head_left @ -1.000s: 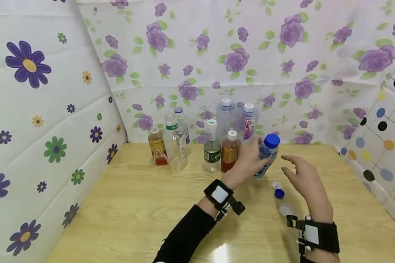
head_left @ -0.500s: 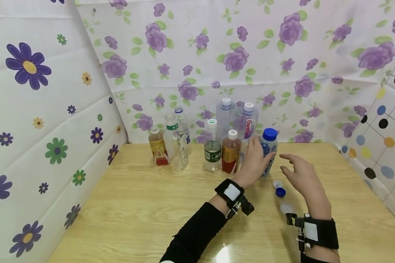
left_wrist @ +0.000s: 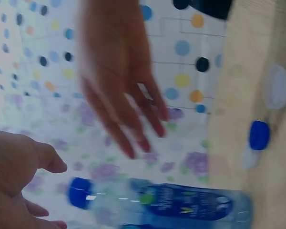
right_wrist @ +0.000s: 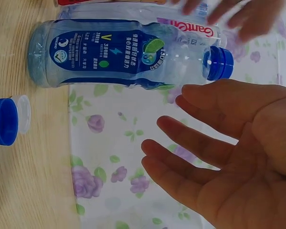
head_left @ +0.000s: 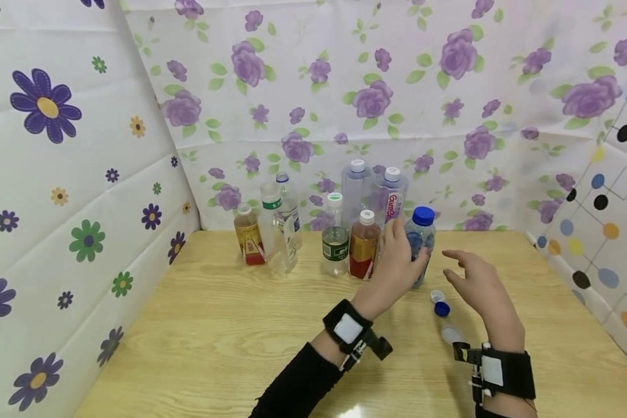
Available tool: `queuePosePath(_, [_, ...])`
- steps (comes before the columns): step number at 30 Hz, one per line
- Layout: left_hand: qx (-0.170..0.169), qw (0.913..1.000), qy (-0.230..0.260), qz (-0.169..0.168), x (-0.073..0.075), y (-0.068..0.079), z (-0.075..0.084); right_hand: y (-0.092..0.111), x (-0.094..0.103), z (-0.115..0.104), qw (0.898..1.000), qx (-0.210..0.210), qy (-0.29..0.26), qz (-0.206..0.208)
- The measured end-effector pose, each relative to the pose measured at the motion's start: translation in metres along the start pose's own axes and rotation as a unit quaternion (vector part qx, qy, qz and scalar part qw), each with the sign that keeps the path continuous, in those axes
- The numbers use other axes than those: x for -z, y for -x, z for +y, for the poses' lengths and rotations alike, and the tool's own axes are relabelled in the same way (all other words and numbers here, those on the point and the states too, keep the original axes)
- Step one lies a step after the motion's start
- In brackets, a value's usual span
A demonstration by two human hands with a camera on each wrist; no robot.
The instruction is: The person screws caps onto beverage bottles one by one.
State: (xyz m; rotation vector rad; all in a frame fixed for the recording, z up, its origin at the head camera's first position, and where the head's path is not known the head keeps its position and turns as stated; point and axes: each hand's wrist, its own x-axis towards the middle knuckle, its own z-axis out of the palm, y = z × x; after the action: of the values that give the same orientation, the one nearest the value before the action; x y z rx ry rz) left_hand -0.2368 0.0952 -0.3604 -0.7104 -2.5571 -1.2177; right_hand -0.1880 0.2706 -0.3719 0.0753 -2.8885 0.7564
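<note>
A clear plastic bottle (head_left: 420, 232) with a blue cap and a blue label stands upright on the table, as the right wrist view (right_wrist: 119, 55) shows in detail. Just left of it is my left hand (head_left: 392, 264), fingers extended and thumb apart. In the left wrist view, a gap shows between that hand's thumb (left_wrist: 51, 158) and the bottle's cap (left_wrist: 79, 192). On the bottle's other side, my right hand (head_left: 480, 284) hovers with relaxed, spread fingers and holds nothing.
A blue cap (head_left: 441, 309), a small white cap (head_left: 437, 296) and a whitish round lid (head_left: 451, 334) lie in front of the bottle. Several other bottles stand along the back, including an amber one (head_left: 364, 249) and a green-labelled one (head_left: 335, 249). Flowered cloth (head_left: 303, 87) hangs behind.
The blue-capped bottle was leaning right and now stands upright. My left hand has let go of it and drawn slightly left. My right hand has hardly moved.
</note>
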Motion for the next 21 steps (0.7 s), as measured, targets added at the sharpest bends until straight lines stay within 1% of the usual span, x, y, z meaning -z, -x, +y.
queuePosePath(3, [-0.054,0.998,-0.011,0.03,0.032,0.013,0.004,0.001,-0.001,0.001,1.0,-0.003,-0.001,-0.006])
queuePosePath(5, [-0.085,0.9941,0.0,0.067,0.054,0.019,0.003,0.001,-0.001,0.001,1.0,-0.004,-0.001,-0.007])
queuePosePath(6, [-0.096,0.9915,0.01,0.088,0.065,0.02,0.0,0.001,-0.001,0.001,1.0,-0.003,-0.001,-0.007])
queuePosePath(8, [-0.094,0.9874,0.029,0.123,0.086,0.023,-0.008,0.001,-0.002,0.001,1.0,-0.001,0.001,-0.007])
queuePosePath(9, [-0.086,0.9857,0.042,0.138,0.096,0.025,-0.014,0.001,-0.002,0.001,1.0,0.0,0.002,-0.008])
queuePosePath(11, [-0.053,0.9834,0.059,0.163,0.115,0.026,-0.027,0.001,-0.003,0.002,1.0,0.004,0.002,-0.011])
queuePosePath(14, [0.015,0.979,0.073,0.19,0.141,0.027,-0.049,0.002,-0.005,0.002,1.0,0.006,0.0,-0.015])
queuePosePath(16, [0.054,0.973,0.08,0.21,0.158,0.025,-0.065,0.001,-0.006,0.003,1.0,0.007,-0.002,-0.017])
queuePosePath(19, [0.103,0.9613,0.087,0.241,0.18,0.025,-0.092,0.001,-0.007,0.004,1.0,0.005,-0.004,-0.021])
queuePosePath(21, [0.125,0.9525,0.095,0.261,0.189,0.025,-0.112,0.002,-0.006,0.007,1.0,0.003,0.0,-0.024])
